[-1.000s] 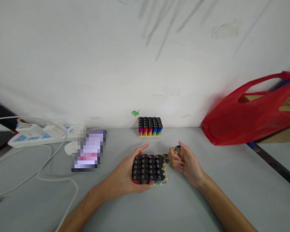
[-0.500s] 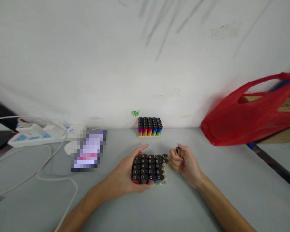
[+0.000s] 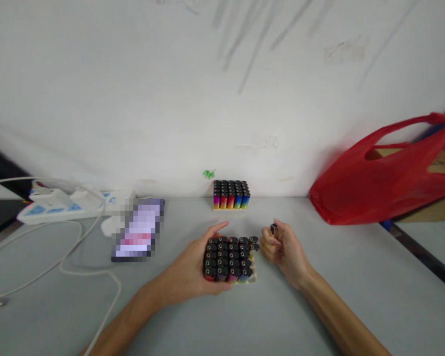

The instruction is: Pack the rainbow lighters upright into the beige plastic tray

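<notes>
Black-topped lighters (image 3: 222, 262) stand in rows in a pale tray (image 3: 252, 280) on the table. My left hand (image 3: 192, 267) wraps the left side of this block, thumb along the near side and fingers along the far side. The tray's right column shows two lighters at the far end and bare slots nearer me. Just right of the tray, my right hand (image 3: 283, 249) is closed in a fist around a single lighter (image 3: 273, 228); only its black top shows above the fingers.
A second block of rainbow-coloured lighters (image 3: 231, 195) stands against the wall. On the left lie a phone (image 3: 139, 230), a white power strip (image 3: 59, 210) and loose white cables (image 3: 89, 272). A red plastic bag (image 3: 378, 183) sits at the right.
</notes>
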### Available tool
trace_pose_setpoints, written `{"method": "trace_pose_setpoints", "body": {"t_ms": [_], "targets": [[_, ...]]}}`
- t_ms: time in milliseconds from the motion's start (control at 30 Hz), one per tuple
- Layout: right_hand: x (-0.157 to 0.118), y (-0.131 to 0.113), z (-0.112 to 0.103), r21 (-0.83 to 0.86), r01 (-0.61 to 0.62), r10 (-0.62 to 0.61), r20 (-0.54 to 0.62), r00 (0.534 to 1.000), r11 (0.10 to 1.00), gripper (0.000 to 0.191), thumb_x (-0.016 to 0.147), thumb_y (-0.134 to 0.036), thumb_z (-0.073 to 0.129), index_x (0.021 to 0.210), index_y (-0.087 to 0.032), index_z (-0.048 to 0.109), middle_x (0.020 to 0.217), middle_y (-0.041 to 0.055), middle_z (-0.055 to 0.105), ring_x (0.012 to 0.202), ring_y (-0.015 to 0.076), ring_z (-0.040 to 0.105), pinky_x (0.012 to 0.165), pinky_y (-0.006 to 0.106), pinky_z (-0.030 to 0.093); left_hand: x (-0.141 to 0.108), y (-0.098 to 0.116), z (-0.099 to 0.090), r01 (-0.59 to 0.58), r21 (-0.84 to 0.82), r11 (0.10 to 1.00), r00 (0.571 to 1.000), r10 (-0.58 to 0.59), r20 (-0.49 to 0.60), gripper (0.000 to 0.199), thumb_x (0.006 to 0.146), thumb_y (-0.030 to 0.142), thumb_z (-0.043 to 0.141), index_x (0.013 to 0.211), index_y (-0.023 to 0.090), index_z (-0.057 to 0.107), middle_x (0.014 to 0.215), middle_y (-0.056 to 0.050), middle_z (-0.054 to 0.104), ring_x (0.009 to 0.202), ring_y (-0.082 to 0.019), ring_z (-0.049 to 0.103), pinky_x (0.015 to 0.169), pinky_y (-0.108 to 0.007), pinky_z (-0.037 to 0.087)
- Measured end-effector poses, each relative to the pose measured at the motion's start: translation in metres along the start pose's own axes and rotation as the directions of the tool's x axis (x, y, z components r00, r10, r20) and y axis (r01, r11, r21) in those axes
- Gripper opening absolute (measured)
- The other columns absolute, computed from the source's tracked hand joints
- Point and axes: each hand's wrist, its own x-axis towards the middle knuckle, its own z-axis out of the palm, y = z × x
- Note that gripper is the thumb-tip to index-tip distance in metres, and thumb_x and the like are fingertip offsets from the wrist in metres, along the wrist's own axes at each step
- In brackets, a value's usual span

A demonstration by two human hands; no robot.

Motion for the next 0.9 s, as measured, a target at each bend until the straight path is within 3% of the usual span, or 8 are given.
{"method": "trace_pose_setpoints", "body": {"t_ms": [233, 900], "targets": [[-0.001, -0.0038, -0.0001, -0.02, -0.026, 0.027, 0.057, 0.998, 0.999, 0.067, 0.092, -0.079, 0.064, 0.059, -0.028, 0.034, 0.054, -0.0112, 0.017, 0.048, 0.0097, 0.009, 0.046, 0.031, 0.008, -0.0001, 0.0001, -0.0002, -0.006, 0.014, 1.0, 1.0, 0.007, -0.007, 0.115, 0.076, 0.025, 0.097, 0.171, 0.033, 0.033, 0.139, -0.01, 0.07, 0.099, -0.025, 0.078, 0.082, -0.034, 0.066], [-0.0039, 0.0003, -0.0028, -0.06, -0.039, 0.04, 0.001, 0.999, 0.997, 0.052, 0.092, -0.062, 0.06, 0.059, -0.029, 0.037, 0.052, -0.0112, 0.017, 0.047, 0.0106, 0.011, 0.045, 0.031, 0.011, -0.0006, 0.0051, 0.0005, -0.018, 0.019, 1.0, 1.0, 0.019, -0.021, 0.112, 0.077, 0.026, 0.097, 0.169, 0.033, 0.033, 0.14, -0.01, 0.067, 0.103, -0.027, 0.079, 0.084, -0.038, 0.067]]}}
